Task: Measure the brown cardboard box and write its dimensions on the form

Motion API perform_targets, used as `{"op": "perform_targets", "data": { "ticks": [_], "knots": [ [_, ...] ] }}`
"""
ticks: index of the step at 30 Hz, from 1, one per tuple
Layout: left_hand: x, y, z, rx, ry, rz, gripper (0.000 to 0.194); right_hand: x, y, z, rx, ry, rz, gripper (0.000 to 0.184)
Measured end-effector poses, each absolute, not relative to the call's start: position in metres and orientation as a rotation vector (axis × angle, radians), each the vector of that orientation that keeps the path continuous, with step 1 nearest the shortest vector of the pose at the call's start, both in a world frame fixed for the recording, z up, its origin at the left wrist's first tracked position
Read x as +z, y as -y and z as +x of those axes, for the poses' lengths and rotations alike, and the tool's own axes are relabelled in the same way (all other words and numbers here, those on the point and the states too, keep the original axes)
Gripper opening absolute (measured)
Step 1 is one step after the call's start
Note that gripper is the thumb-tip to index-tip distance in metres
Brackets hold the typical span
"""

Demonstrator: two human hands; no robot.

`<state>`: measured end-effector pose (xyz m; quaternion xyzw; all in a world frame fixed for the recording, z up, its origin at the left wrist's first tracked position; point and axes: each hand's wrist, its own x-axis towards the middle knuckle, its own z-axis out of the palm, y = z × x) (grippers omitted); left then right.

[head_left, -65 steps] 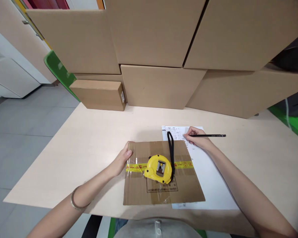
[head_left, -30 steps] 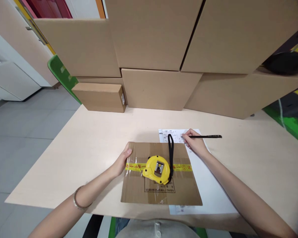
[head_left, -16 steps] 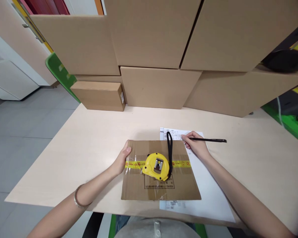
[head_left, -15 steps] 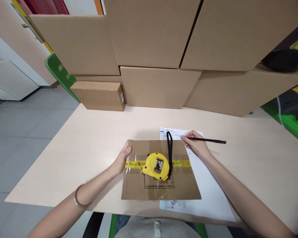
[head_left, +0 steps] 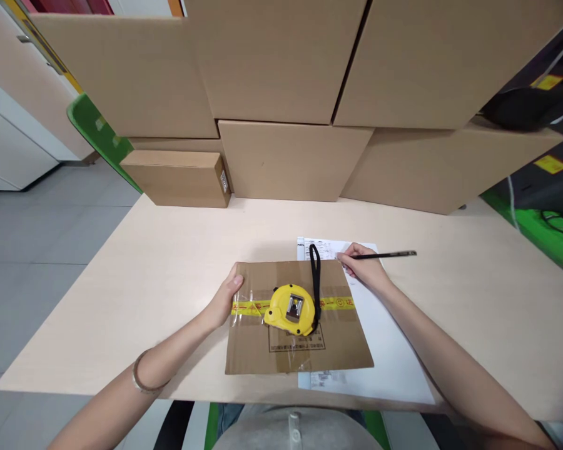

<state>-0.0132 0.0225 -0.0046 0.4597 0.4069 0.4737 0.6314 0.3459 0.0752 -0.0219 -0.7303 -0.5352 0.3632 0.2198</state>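
Note:
My left hand (head_left: 224, 295) grips the far left corner of a flat cardboard box (head_left: 253, 356) with yellow printed tape, its thumb on top. On the box lies a yellow tape measure (head_left: 281, 310), its black wrist strap (head_left: 316, 265) stretched toward the far edge. My right hand (head_left: 362, 267) closes around a long black pen (head_left: 389, 254) just beyond the box's far right corner. The pen's back end points right; its tip is hidden by my fingers. Beneath that hand and partly under the box lies a white sheet (head_left: 389, 356) with printed labels.
Large cardboard boxes (head_left: 291, 162) stand stacked along the back of the pale table (head_left: 178, 250). A smaller box (head_left: 182, 184) sits at the back left, in front of a green chair back (head_left: 91, 131). Dark equipment and cables are at the far right.
The whole view has shifted slightly, so everything appears a little further left and up. Both hands keep their holds, and the tape measure stays in place on the box.

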Motion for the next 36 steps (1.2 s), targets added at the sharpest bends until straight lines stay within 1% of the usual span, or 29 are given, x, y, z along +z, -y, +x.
{"op": "perform_targets", "data": {
  "ticks": [3,7,10,11,14,18,22,24,26,29,34,36],
  "knots": [
    [-0.003,-0.023,-0.013,1.089,-0.948,1.064,0.043,-0.01,-0.071,0.342,0.94,1.575,-2.143,0.035],
    [-0.003,-0.023,-0.012,1.094,-0.953,1.055,0.044,0.006,-0.061,0.331,0.772,1.742,-2.297,0.033],
    [-0.004,-0.023,-0.012,1.085,-0.952,1.06,0.045,0.013,-0.056,0.323,0.653,1.853,-2.344,0.029],
    [-0.004,-0.023,-0.012,1.078,-0.95,1.074,0.045,0.015,-0.055,0.323,0.618,1.879,-2.342,0.03],
    [-0.004,-0.022,-0.015,1.057,-0.956,1.127,0.05,0.026,-0.051,0.324,0.496,1.899,-2.272,0.043],
    [-0.001,-0.018,-0.02,1.095,-1.04,1.274,0.059,0.058,-0.03,0.32,0.381,1.925,-1.964,0.05],
    [0.003,-0.016,-0.023,1.137,-1.003,1.444,0.049,0.088,0.003,0.292,0.473,2.277,-1.345,0.068],
    [0.006,-0.017,-0.023,1.134,-0.987,1.512,0.042,0.095,0.013,0.274,0.52,2.432,-1.15,0.075],
    [0.01,-0.018,-0.023,1.095,-0.981,1.566,0.04,0.099,0.016,0.26,0.565,2.499,-1.137,0.074],
    [0.014,-0.02,-0.022,1.071,-0.977,1.591,0.04,0.1,0.013,0.25,0.65,2.479,-1.188,0.069],
    [0.012,-0.02,-0.022,1.063,-0.999,1.558,0.041,0.097,0.013,0.252,0.923,2.213,-1.259,0.06],
    [0.009,-0.02,-0.022,1.072,-0.987,1.503,0.046,0.099,0.01,0.252,0.973,2.123,-1.245,0.06]
  ]
}}
